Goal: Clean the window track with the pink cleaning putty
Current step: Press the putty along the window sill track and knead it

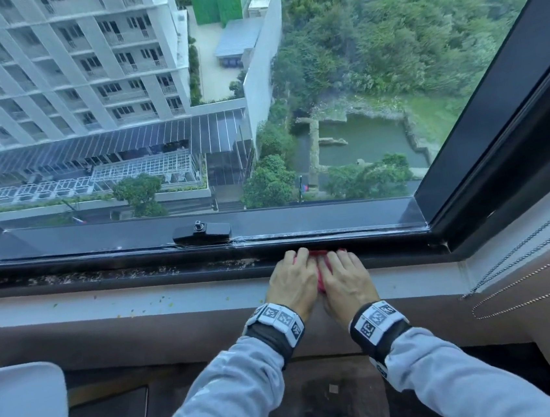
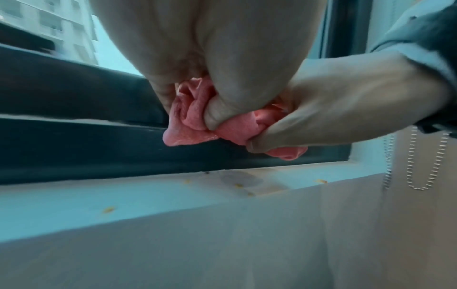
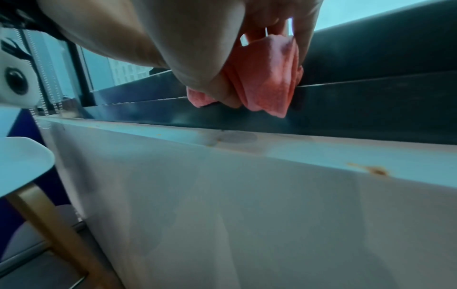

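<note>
A pink, folded lump of cleaning putty (image 1: 320, 280) is held between both hands at the dark window track (image 1: 137, 272). My left hand (image 1: 293, 279) grips its left part, thumb and fingers curled round it (image 2: 193, 117). My right hand (image 1: 343, 277) grips the right part, with pink folds hanging below the fingers (image 3: 267, 82). The putty's far end (image 1: 319, 253) lies in the track groove, just right of the middle. Pale grime speckles the track to the left of my hands. Most of the putty is hidden by the hands in the head view.
A black window latch (image 1: 201, 232) sits on the frame behind the track. The white sill (image 1: 107, 302) carries small yellow specks. Bead chains (image 1: 524, 270) of a blind hang at the right. A white chair seat (image 1: 20, 415) stands at lower left.
</note>
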